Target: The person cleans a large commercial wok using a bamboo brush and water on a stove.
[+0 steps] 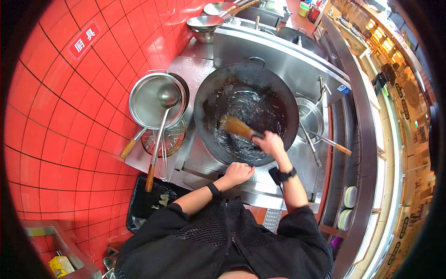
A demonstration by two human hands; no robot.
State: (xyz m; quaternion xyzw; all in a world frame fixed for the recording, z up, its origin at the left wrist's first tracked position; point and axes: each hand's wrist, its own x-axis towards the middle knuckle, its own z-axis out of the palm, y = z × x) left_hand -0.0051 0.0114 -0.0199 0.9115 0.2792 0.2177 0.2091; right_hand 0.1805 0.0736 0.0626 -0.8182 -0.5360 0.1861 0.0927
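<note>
A large dark wok point(283, 88) sits on the stove with water swirling in its bottom. My right hand point(271, 143) is closed round the dark grip of a wok brush point(237, 126), and its tan bristles touch the wet inside of the wok, slightly blurred by motion. At the wok's near rim, my left hand point(240, 173) is closed with its fingers curled over the edge. What lies under those fingers is hidden.
Left of the wok stand a steel pot point(139, 104) and a long-handled ladle point(167, 96) resting across it. A steel strainer basin point(310, 116) with tools lies right. Stacked pans point(204, 22) stand behind. A black bin point(139, 209) is below left.
</note>
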